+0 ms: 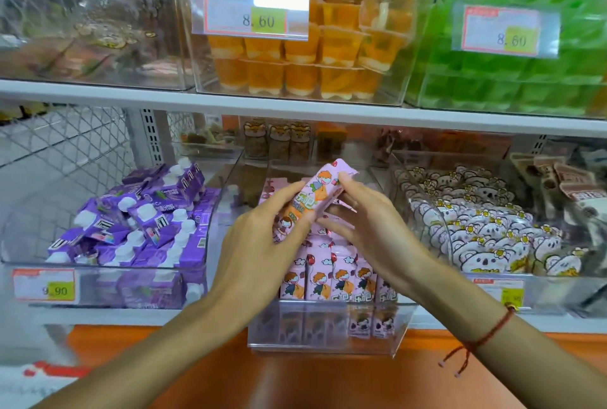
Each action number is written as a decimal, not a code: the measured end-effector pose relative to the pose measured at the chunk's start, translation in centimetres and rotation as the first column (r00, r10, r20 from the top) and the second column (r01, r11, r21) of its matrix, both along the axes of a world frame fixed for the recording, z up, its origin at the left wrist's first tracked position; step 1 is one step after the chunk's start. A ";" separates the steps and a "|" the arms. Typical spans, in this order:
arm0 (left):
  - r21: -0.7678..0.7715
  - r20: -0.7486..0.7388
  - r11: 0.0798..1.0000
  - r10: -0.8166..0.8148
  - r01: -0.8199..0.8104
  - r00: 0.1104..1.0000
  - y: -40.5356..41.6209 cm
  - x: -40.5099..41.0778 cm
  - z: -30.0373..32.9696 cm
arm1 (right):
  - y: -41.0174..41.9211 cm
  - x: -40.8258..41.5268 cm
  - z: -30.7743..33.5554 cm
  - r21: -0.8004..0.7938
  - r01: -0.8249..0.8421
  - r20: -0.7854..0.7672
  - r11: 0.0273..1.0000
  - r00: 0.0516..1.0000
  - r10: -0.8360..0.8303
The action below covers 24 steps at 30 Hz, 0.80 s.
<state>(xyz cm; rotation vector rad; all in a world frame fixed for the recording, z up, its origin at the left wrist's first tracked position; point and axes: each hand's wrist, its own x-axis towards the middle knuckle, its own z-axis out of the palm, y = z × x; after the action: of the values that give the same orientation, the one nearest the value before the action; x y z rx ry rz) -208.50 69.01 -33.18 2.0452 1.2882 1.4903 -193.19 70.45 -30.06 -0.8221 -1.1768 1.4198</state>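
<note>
We take the middle bin point(328, 348) as landmark: clear hard plastic, glossy, smooth walls. Pink pack point(323, 180) above it: glossy printed film, slightly creased. Left of the bin, purple pouches point(141, 221): shiny film with matt white plastic caps. Right of it, koala packs point(476, 237): glossy, crinkled wrappers. Above it, jelly cups point(295, 53): clear shiny plastic. Shelf board point(98, 93) above the bin looks like smooth white painted metal. We mark the bracelet point(492, 328), front-right of the bin, as matt red woven cord.

Two hands over a clear bin point(328, 339) of pink packets, left hand point(259, 237) and right hand point(368, 224) gripping one pink packet point(312, 198) tilted toward one o'clock, purple cartons point(138, 228) at nine o'clock.
</note>
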 end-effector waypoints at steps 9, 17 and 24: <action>0.118 -0.098 0.993 -0.008 0.020 0.995 0.3 -0.6 -0.1 | -0.4 -0.7 -0.1 0.054 0.219 0.152 0.974 0.962 -0.225; -0.116 0.141 0.975 -0.173 0.189 0.975 0.1 -0.4 0.8 | -0.3 0.3 0.4 0.121 0.059 0.254 0.991 0.963 -0.088; -0.272 0.225 0.926 -0.205 0.263 0.953 -0.1 -0.3 1.9 | 0.0 0.6 0.6 0.001 0.196 0.202 0.981 0.960 -0.192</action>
<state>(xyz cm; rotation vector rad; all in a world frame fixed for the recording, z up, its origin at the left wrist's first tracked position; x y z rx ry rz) -208.76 68.90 -31.27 1.7435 1.0735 1.2624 -192.63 70.49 -29.44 -1.0846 -1.1991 1.2090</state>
